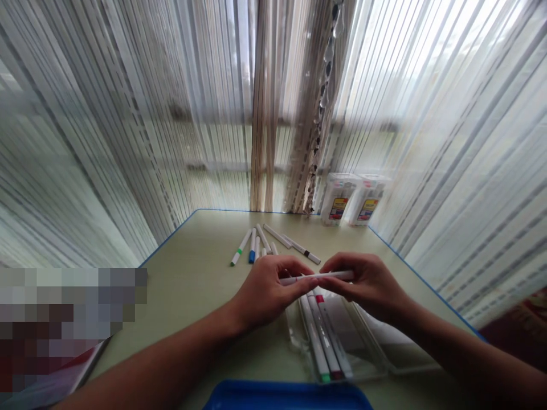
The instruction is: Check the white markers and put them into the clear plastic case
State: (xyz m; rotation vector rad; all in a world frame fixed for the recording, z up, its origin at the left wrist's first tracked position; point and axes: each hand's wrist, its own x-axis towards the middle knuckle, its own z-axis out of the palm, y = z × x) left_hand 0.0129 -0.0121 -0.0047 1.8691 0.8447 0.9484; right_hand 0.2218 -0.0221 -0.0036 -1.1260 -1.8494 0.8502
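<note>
A white marker pen (318,277) lies level between both of my hands above the table. My left hand (267,290) pinches its left end with closed fingers. My right hand (370,285) grips its right end, fingers curled round it. Directly below them an open clear plastic case (363,341) holds three white markers (325,341) with coloured tips. Several more white markers (256,245) with green, blue and dark caps lie loose on the pale green table (196,273) beyond my hands.
Two clear marker boxes (352,199) with yellow labels stand at the back right by the sheer striped curtains. A blue tray edge (286,396) shows at the near edge. A blurred patch and a red-edged item (85,364) sit at the left.
</note>
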